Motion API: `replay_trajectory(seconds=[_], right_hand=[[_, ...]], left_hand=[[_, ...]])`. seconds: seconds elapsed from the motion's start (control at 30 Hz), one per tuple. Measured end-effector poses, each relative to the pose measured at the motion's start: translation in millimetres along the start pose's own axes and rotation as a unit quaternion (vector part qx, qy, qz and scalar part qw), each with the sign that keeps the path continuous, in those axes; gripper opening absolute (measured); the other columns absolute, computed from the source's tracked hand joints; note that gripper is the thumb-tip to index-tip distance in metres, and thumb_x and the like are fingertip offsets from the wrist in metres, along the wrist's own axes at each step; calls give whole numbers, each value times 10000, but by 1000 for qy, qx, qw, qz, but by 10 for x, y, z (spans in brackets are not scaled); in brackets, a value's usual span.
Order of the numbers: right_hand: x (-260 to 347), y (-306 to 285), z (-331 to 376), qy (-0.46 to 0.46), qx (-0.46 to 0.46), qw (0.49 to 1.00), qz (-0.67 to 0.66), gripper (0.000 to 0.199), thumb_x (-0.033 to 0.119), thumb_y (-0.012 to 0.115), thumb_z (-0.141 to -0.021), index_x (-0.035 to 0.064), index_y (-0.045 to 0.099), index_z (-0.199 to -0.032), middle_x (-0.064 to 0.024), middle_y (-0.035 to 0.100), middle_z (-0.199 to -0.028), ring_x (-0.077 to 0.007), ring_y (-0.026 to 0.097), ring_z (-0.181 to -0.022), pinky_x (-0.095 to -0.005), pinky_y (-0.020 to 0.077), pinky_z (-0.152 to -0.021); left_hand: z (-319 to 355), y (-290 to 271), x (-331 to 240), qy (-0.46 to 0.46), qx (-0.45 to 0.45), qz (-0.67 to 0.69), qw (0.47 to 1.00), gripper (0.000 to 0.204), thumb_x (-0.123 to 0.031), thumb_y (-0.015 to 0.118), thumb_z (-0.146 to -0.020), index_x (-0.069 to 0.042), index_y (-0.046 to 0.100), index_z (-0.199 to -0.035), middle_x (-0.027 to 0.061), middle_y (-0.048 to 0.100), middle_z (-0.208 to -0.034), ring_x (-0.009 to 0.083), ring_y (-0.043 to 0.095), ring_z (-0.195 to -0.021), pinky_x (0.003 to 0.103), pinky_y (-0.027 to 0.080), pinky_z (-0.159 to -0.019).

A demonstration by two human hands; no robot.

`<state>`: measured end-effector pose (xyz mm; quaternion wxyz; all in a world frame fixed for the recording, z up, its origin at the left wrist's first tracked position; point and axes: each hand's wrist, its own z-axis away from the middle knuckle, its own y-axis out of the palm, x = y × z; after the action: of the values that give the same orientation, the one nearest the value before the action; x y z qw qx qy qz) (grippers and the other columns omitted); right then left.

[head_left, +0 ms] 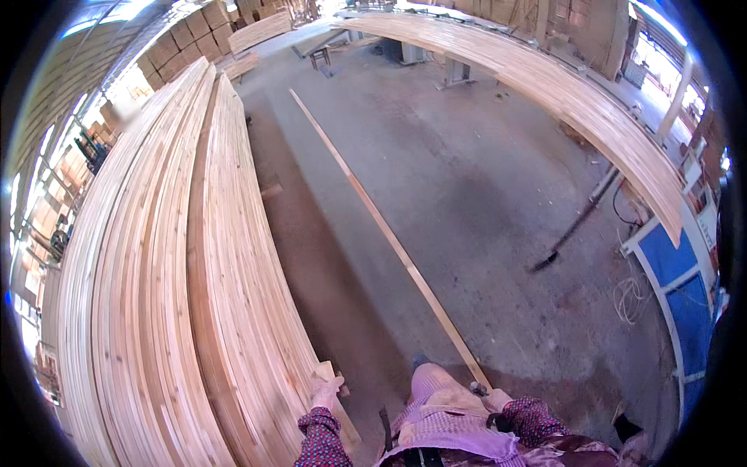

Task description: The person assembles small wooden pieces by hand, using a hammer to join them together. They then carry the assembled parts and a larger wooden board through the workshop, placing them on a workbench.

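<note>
A long, narrow wooden strip (pixel 412 272) slants from my right side far out over the floor. Its near end meets my right hand (pixel 496 400), whose fingers are closed on it, partly hidden by the patterned sleeve. On my left lies a long stack of pale wooden strips (pixel 241 257). My left hand (pixel 325 391) is at the stack's right edge, near my body, with its fingers bent around a light wooden piece (pixel 324 369) there. How far that piece runs under the hand is hard to see.
A wide wooden panel (pixel 529 70) on supports curves along the far right. Near it stand a blue-panelled machine frame (pixel 673 257), a dark rod (pixel 580 222) and a loose cable (pixel 629 300). Stacked boxes (pixel 183 39) and a small stool (pixel 320 56) are at the back.
</note>
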<state>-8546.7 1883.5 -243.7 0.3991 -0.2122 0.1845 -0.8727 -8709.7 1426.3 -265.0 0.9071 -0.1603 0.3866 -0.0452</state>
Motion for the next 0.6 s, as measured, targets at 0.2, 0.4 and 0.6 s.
replay_trajectory(seconds=[0.2,0.4,0.6], right_hand=[[469,6,-2133,-111,47,986,117,493,519,581,-837,97,732,-1042,-220,689,-1061,-380,662,-1029,-457,519,-872],[1541,-994,-3175,-147,72,969,186,471,463,581,-895,57,671,-1115,-213,695,-1004,-387,673,-968,-442,542,-837],[3593,-2851,-3270,-6,-12,999,38,416,352,643,-868,-9,676,-1072,-220,697,-939,-337,703,-936,-445,561,-805]], left_hand=[[-1256,-309,-487,42,-182,-251,950,880,-283,839,-618,93,448,-1312,254,582,-1253,345,601,-1125,395,489,-979],[-2006,-703,128,-245,50,17,968,354,-248,817,-655,10,642,-823,124,638,-670,232,623,-546,411,507,-475],[-2504,-494,-1034,-250,12,-52,967,329,-242,813,-667,0,627,-791,109,620,-641,211,601,-515,397,479,-440]])
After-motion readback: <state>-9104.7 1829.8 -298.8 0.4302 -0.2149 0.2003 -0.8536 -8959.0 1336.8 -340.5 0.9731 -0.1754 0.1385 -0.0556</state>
